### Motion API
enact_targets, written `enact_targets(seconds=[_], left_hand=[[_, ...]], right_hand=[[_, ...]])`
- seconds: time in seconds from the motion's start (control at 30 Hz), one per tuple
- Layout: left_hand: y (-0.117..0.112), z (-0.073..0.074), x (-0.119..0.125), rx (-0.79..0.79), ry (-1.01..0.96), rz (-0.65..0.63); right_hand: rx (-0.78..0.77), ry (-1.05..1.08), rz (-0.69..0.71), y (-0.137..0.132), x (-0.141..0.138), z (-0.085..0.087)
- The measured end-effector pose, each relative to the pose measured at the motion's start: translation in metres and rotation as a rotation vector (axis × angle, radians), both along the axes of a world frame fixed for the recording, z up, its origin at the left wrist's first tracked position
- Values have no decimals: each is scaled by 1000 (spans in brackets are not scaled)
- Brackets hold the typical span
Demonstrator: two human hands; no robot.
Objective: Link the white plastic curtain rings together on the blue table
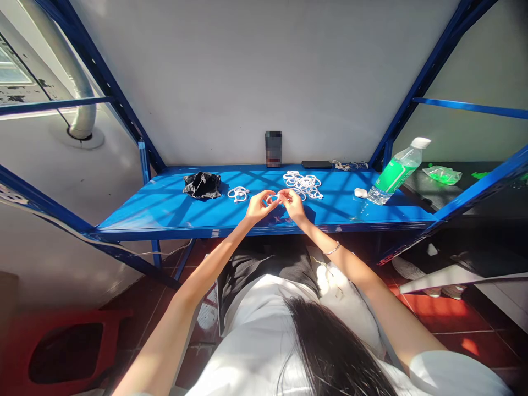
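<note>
Both my hands meet over the front middle of the blue metal shelf (165,212). My left hand (258,205) and my right hand (293,201) are closed in a pinch on one small white plastic ring (275,198) held between them. Just beyond my right hand lies a heap of several white rings (304,184). A smaller cluster of white rings (238,193) lies left of my hands. A thin bracelet (332,249) sits on my right wrist.
A crumpled black bag (202,185) lies at the left. A dark phone (316,164) and a cable (350,164) rest by the back wall, beside an upright dark box (273,149). A green-labelled water bottle (395,172) and a white earbud case (361,193) are at the right. A red stool (61,346) stands lower left.
</note>
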State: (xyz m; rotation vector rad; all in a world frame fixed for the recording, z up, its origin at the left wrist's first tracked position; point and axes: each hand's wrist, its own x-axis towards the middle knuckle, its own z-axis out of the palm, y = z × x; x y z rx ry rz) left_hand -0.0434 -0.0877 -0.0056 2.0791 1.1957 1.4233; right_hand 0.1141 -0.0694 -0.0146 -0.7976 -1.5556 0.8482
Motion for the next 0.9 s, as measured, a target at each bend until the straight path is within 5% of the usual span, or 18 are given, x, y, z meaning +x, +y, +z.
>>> enact_targets(seconds=[0.9], left_hand=[[-2,-2,-1,219,144,44]], right_hand=[[27,15,22,0,2,-1]])
